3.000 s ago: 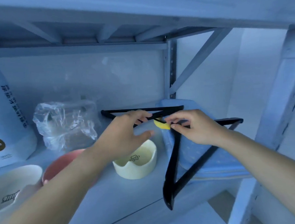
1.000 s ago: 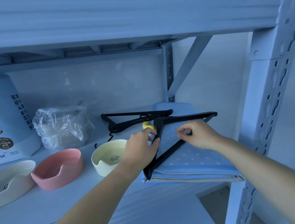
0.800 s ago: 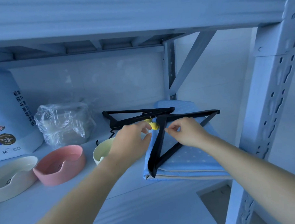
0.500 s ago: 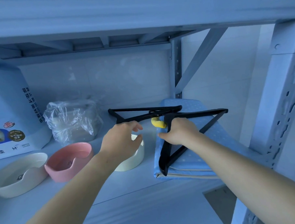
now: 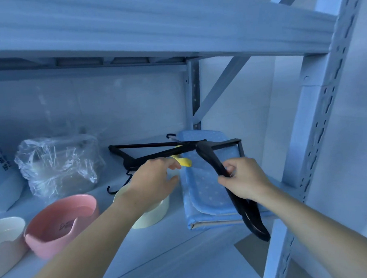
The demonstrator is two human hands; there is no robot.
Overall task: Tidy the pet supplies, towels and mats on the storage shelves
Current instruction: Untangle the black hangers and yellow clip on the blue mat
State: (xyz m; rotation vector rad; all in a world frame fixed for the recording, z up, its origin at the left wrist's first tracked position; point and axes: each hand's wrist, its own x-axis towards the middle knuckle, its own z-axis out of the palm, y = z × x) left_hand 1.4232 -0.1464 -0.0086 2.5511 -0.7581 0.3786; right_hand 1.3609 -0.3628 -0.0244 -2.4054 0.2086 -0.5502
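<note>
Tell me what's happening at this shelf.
A person is sorting hangers on a storage shelf. The right hand grips one black hanger, tilted over the folded blue mat. The left hand is open, its fingertips at a small yellow piece next to the second black hanger, which nobody holds. A cream bowl, a pink bowl and a plastic-wrapped bundle sit to the left.

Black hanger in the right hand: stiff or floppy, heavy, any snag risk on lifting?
Probably stiff: the black hanger shows no sag though the right hand grips one arm. Likely light: thin frame. May snag: it crosses the other hanger.
</note>
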